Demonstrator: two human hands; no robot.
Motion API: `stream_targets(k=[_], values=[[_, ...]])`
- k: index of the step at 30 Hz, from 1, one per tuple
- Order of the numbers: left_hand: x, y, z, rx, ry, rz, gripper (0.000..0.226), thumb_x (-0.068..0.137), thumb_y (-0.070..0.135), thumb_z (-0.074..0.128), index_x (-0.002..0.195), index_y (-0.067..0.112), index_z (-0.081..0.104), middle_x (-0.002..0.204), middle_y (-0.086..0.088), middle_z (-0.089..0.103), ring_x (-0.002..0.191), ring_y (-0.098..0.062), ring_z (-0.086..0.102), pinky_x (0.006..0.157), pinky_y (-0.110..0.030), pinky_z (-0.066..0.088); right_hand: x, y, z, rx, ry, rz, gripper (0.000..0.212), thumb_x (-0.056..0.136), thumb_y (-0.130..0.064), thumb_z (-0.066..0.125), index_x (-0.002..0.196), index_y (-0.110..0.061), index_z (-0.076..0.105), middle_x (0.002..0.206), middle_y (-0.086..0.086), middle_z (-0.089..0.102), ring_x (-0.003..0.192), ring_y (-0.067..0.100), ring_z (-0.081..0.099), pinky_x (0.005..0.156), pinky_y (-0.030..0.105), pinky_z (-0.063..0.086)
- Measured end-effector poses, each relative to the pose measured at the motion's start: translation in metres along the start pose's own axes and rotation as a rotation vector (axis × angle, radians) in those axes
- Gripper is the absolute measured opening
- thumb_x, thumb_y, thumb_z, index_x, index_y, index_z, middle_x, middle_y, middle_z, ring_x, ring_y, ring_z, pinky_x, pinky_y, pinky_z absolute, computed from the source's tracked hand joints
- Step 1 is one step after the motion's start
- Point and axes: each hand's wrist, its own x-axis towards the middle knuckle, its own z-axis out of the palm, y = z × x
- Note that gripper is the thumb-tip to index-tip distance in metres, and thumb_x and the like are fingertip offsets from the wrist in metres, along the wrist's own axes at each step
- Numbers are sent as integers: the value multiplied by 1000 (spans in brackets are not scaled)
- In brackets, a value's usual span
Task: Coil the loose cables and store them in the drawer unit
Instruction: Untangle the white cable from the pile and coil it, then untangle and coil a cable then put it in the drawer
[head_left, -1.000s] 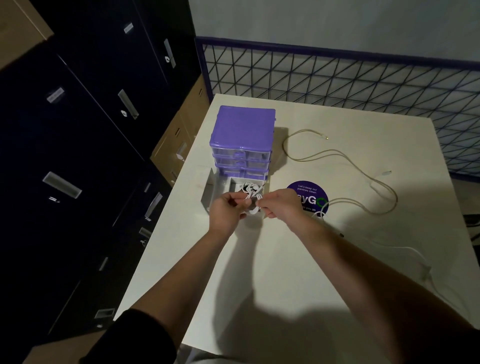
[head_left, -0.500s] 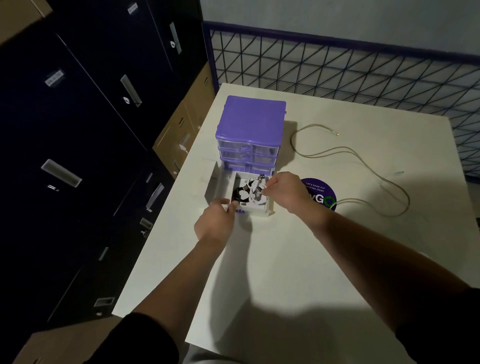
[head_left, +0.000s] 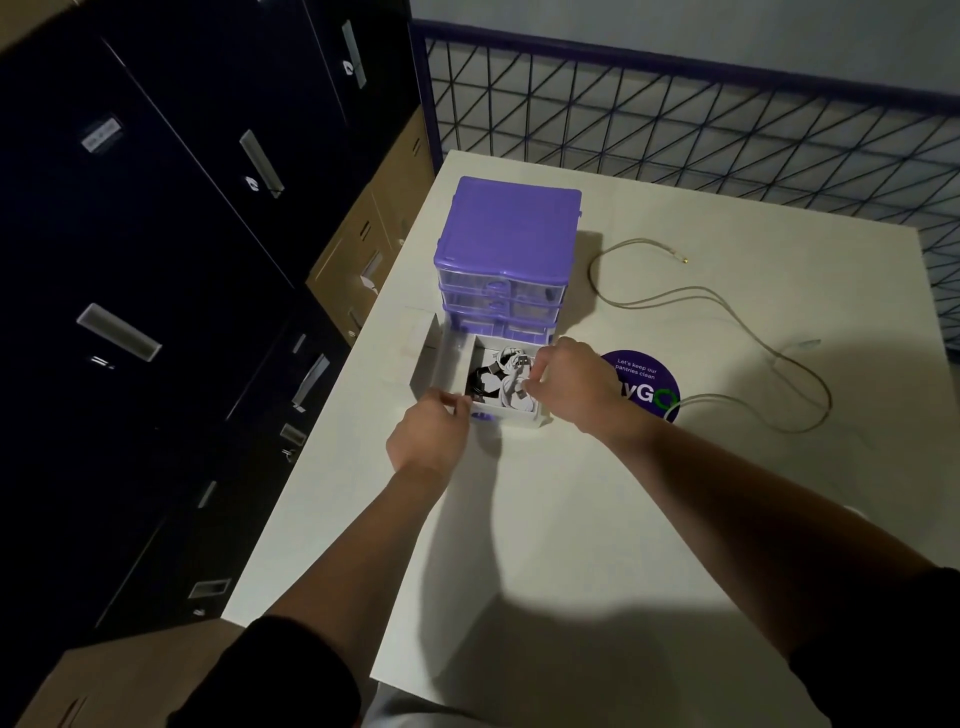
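A purple drawer unit (head_left: 506, 244) stands on the white table (head_left: 571, 519). Its bottom drawer (head_left: 457, 364) is pulled out toward me and holds a coiled white cable (head_left: 511, 387) beside a coiled black cable (head_left: 480, 382). My left hand (head_left: 428, 434) grips the drawer's front left corner. My right hand (head_left: 569, 382) reaches over the drawer's right side, its fingers curled on the white cable. A long loose tan cable (head_left: 727, 306) lies spread on the table to the right.
A round purple sticker (head_left: 647, 382) is on the table, partly under my right wrist. Dark filing cabinets (head_left: 156, 260) stand close along the left. A wire grid fence (head_left: 727, 119) runs behind the table.
Both hands held the white coil above the drawer; it now lies inside. My left hand dropped to the drawer's front corner, and my right hand stays on the coil.
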Motion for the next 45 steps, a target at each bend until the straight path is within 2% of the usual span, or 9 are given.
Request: stream_targets(k=[11,18,23,30,34,36,39,43,45], values=[[-1,1,-4,-4,-16,-17,29,91,51,45,105,32,61,95,3,72,91,-24,65,73,-30,44,-16,4,19,229,98,73,14,88,-36,64,97,-26,70,106,1,61,95,24,60,72,30,43],[-13,16,-5,-73,64,32,21,95,39,46,106,26,58,96,1,66,81,-25,58,67,-29,40,-50,26,11,475,118,254,15,93,-31,55,91,-24,68,82,-1,70,69,21,63,53,26,44],[-35,44,4,-95,61,186,22,97,43,43,102,27,56,90,5,67,77,-22,58,64,-29,40,-90,51,-4,535,177,367,15,95,-33,53,95,-25,65,84,-7,66,66,10,53,47,16,34],[-70,67,48,-6,-139,462,15,95,41,49,97,31,60,85,12,61,79,-14,60,64,-28,41,-130,94,0,460,243,513,23,94,-32,54,102,-17,70,96,2,72,84,22,63,60,25,33],[-83,70,79,147,-280,632,24,94,36,48,105,22,64,101,1,63,92,-21,61,77,-35,51,-151,119,7,327,219,526,26,91,-31,50,84,-18,72,83,0,72,76,19,62,53,24,38],[-89,70,90,193,-301,708,26,94,37,48,108,22,65,101,0,61,95,-20,59,81,-39,53,-162,131,9,164,186,515,27,90,-29,48,88,-22,73,92,0,71,81,19,58,62,26,39],[-97,72,101,286,-343,792,33,96,36,44,119,18,60,109,-2,57,106,-20,51,87,-38,50,-183,145,8,-14,122,499,30,86,-29,48,107,-37,69,117,-8,62,115,19,48,95,34,34],[-102,72,116,318,-394,840,47,90,44,24,114,23,59,111,3,57,107,-18,49,91,-30,43,-212,161,11,17,97,529,30,82,-26,52,105,-38,67,118,-11,53,121,16,37,100,37,26],[-107,74,118,372,-402,843,37,94,40,33,116,26,59,114,5,54,109,-17,49,88,-31,43,-225,170,14,21,88,539,28,81,-25,56,102,-37,68,117,-10,53,121,16,37,104,36,26]])
